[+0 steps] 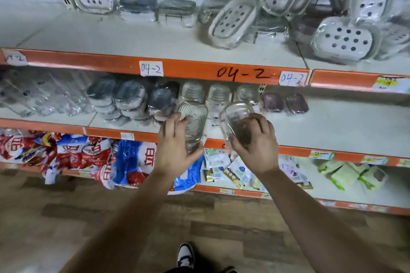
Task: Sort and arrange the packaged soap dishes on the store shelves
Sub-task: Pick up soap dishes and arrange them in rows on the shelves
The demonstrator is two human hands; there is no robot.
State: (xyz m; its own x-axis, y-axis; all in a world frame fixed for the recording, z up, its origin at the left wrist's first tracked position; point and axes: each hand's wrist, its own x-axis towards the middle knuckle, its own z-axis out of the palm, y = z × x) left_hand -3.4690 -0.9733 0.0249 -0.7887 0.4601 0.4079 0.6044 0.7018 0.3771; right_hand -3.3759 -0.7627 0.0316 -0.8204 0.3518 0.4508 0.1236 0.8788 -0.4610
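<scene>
My left hand (175, 144) grips a clear ribbed soap dish (194, 119) in plastic wrap, held in front of the middle shelf (332, 126). My right hand (255, 142) grips a second clear soap dish (238, 117), tilted, just to the right of the first. Behind them on the middle shelf stand rows of wrapped dishes: dark grey ones (126, 99), clear ones (218, 95) and two maroon ones (285, 102). The top shelf (137, 40) carries white perforated dishes (345, 39) piled at the right and grey ones (177, 10) at the back.
Orange shelf edges bear "04-2" labels (151, 68). The bottom shelf holds red and blue detergent bags (88, 155) at the left, small packets (235, 170) and green packs (346, 174). Clear packaged items (42, 97) fill the middle shelf's left end. My shoe (185, 255) stands on the wooden floor.
</scene>
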